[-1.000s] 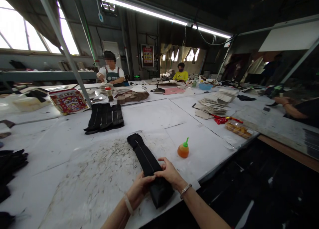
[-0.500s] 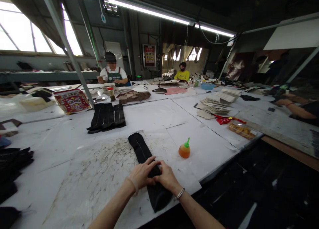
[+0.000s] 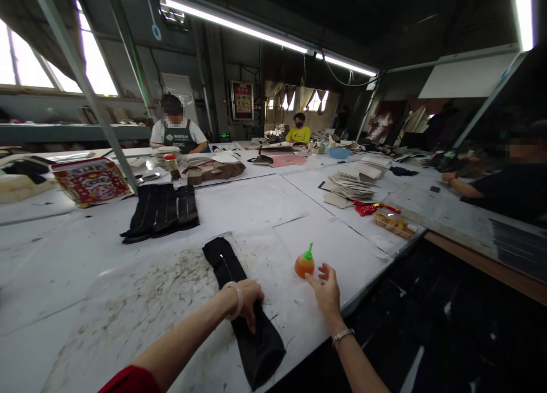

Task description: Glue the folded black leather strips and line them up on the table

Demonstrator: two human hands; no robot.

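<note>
A long black fabric piece [image 3: 265,350], with a pale slit or zipper line near its far end, lies slantwise on the white table in front of me. My left hand [image 3: 248,302] is on its middle, thumb and fingers closed on the cloth and hiding part of it. To the right stands a small round squeeze bottle [image 3: 304,265] of orange liquid with a green nozzle. Close beside it is my right hand [image 3: 327,292], fingers apart and curved, its thumb at the bottle's lower edge; whether it touches I cannot tell.
A stack of black zippered pieces [image 3: 162,211] lies at the left, near a red patterned bag [image 3: 92,182] and a metal post. Grey-white sheets [image 3: 352,182] are piled at the far right, near a clear box of food [image 3: 395,224]. Several people sit around the table.
My right hand has left the black fabric piece and moved right to the squeeze bottle. My left hand stays on the fabric. The camera view has turned slightly right.
</note>
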